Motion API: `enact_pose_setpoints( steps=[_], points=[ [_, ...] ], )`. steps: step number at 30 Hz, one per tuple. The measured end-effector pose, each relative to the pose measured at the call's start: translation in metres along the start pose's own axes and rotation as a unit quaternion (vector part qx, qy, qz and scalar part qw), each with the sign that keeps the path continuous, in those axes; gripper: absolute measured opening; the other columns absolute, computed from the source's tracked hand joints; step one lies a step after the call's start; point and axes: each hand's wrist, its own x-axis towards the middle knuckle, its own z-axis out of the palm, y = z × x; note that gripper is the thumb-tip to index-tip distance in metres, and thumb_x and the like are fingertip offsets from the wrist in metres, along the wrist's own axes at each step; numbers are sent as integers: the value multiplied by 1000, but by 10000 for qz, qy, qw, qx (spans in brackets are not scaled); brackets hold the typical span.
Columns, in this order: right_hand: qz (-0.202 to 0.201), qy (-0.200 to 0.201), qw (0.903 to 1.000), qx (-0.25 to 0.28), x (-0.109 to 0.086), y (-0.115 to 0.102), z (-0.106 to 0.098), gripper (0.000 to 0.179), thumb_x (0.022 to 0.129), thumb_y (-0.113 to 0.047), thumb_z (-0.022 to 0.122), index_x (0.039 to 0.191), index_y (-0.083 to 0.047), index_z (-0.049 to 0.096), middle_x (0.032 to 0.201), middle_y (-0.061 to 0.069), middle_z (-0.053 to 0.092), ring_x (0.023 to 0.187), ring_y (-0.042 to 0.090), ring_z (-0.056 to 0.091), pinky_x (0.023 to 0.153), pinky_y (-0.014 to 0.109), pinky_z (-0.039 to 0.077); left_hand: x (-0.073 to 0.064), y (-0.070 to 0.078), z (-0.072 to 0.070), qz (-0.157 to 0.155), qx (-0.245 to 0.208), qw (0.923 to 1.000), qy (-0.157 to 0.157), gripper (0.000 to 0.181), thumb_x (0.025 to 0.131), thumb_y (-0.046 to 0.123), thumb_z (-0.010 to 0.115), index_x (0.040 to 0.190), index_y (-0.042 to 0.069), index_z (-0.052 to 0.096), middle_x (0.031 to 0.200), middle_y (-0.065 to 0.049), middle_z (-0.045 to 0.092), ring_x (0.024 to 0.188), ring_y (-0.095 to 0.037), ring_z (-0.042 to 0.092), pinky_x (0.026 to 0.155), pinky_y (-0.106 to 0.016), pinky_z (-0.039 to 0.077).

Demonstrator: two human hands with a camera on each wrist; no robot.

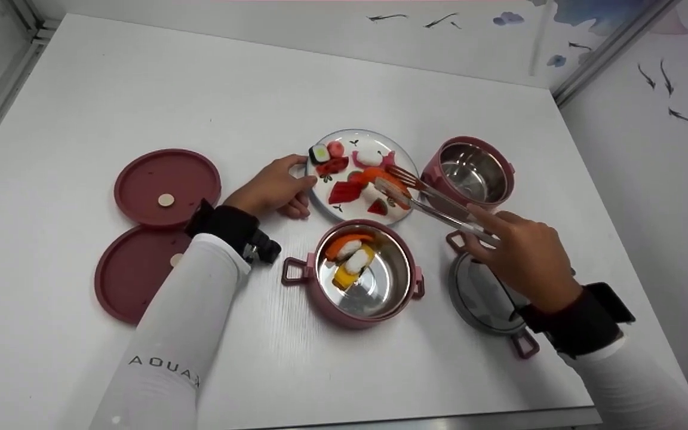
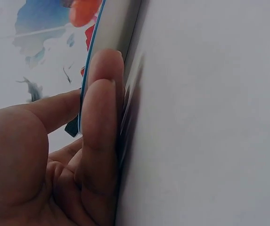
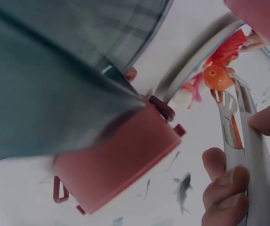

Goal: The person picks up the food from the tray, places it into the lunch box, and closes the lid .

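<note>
My left hand (image 1: 278, 186) grips the left edge of a white plate (image 1: 404, 156), thumb over the rim and fingers against its outer side. On the plate lie a sushi roll (image 1: 319, 154), red slices (image 1: 345, 192) and other toy food pieces. In my right hand (image 1: 526, 257) I hold metal tongs (image 1: 445, 218). Their tips close around an orange sushi piece (image 3: 216, 78) over the plate's right side. Nearest me stands a pink two-handled pot (image 1: 344, 315) holding a yellow-and-white sushi piece (image 1: 356, 267) and an orange-and-white one (image 1: 339, 245).
A second pink pot (image 1: 436, 182) stands right of the plate. Beneath my right hand is a dark glass lid (image 1: 478, 295) with pink handles beside its edge. Two dark red discs (image 1: 168, 173) lie at the left, one partly behind my left sleeve.
</note>
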Motion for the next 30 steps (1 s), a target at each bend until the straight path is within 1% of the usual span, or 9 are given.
enact_pose_setpoints(
  steps=[4,6,8,10,13,16,21,25,30],
  points=[
    [-292,384,9988,-101,-14,-4,-19,49,78,-9,77,127,-12,70,84,12,75,45,8,39,42,21,34,0,2,1,-33,-34,10000,-6,61,103,31,55,157,26,27,81,-10,67,61,-16,72,56,-27,60],
    [-439,542,9975,-75,-23,-8,-26,51,76,-7,77,126,-13,71,82,11,74,45,5,36,41,18,32,0,1,2,-60,-42,10000,-17,61,103,31,55,157,26,26,82,-10,67,61,-16,72,56,-27,60],
    [-613,690,9957,36,-32,-13,-32,53,73,-6,77,125,-13,72,81,8,73,45,3,37,39,16,32,-2,0,2,-90,-40,9999,-21,62,103,31,55,157,26,26,81,-9,66,61,-16,71,56,-27,60],
    [-799,755,9938,185,-41,-18,-37,53,72,-7,74,125,-13,72,80,7,73,46,3,43,39,14,35,-2,-1,2,-57,-15,10000,-9,62,103,31,55,158,25,25,79,-9,66,61,-16,71,56,-27,60],
    [-1083,684,9912,340,-50,-25,-42,48,77,-16,69,125,-13,71,80,5,72,48,4,52,41,15,41,-2,-2,2,35,-36,10000,21,63,103,31,55,158,24,25,77,-8,66,60,-15,71,55,-26,60],
    [-1326,441,9896,335,-55,-31,-44,47,79,-22,67,125,-15,71,81,3,72,50,4,56,42,17,45,-1,-5,2,83,-55,9999,33,62,103,30,55,158,24,26,75,-7,66,59,-15,71,55,-26,60],
    [-1498,61,9886,104,-57,-38,-43,56,68,-18,82,123,-18,73,80,-1,71,49,0,52,43,16,45,-1,-6,1,26,-109,9999,50,63,103,29,55,158,24,25,74,-8,65,59,-16,71,55,-27,60],
    [-1537,49,9881,-2,-56,-40,-43,60,64,-18,86,123,-20,73,81,0,73,49,3,54,44,18,48,0,-3,1,120,-116,9998,76,62,103,29,55,158,22,26,74,-8,65,58,-15,70,55,-27,60],
    [-1584,150,9872,100,-53,-38,-44,57,65,-17,83,121,-18,74,81,0,72,49,2,51,43,17,46,-1,0,2,72,-105,9999,24,63,103,29,55,158,23,25,75,-8,65,59,-16,71,55,-27,60]
  ],
)
